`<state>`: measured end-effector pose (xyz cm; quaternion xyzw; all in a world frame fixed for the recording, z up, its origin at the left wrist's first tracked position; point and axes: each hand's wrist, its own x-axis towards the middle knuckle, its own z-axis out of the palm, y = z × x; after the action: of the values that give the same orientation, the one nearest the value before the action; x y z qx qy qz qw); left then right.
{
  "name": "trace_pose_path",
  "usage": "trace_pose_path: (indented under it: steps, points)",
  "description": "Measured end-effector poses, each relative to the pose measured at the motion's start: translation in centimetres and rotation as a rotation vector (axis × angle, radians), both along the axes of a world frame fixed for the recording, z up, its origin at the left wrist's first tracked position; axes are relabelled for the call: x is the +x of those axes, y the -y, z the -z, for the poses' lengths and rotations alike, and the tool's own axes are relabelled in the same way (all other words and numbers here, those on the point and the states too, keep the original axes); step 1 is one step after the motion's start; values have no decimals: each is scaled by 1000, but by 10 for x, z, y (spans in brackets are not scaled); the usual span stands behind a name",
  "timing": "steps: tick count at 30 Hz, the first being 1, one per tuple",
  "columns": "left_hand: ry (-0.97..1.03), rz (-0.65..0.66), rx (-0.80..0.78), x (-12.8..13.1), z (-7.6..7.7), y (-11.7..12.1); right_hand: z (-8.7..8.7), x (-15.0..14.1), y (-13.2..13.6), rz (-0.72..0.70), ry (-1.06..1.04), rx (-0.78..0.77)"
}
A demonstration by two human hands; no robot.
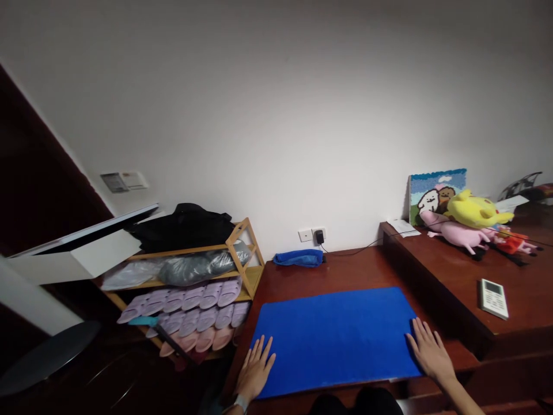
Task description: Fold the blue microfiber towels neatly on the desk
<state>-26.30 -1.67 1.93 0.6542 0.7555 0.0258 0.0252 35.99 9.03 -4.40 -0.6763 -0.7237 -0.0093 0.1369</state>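
A flat blue mat point(337, 334) lies spread on the reddish-brown wooden table point(358, 268). On its left edge rests my left hand point(256, 369), palm down with the fingers spread and nothing in it. My right hand point(428, 349) lies palm down at the mat's right edge, fingers apart, partly on the mat and partly on the wood. Behind the mat, near the wall, is a rolled or folded blue cloth point(298, 258).
Right, on a raised wooden surface, are a white remote control point(493, 298), a yellow plush toy point(477, 210), a pink plush toy point(460, 232) and a cartoon dog picture point(436, 193). A black plug point(319, 236) trails a cable. Left stands a wooden shoe rack point(248, 276) with several lilac slippers point(209, 294).
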Motion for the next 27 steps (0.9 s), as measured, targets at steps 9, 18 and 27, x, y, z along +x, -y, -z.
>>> trace_pose_path:
  steps: [9, 18, 27]
  points:
    - [0, -5, 243, -10, 7, -76, -75, -230, -22, -291, -210, -40]
    - [-3, -104, 204, -17, 13, -120, -90, -355, -53, -524, -165, -291]
    - [-2, -93, 248, -19, 21, -120, -51, -203, -103, -220, -37, -227]
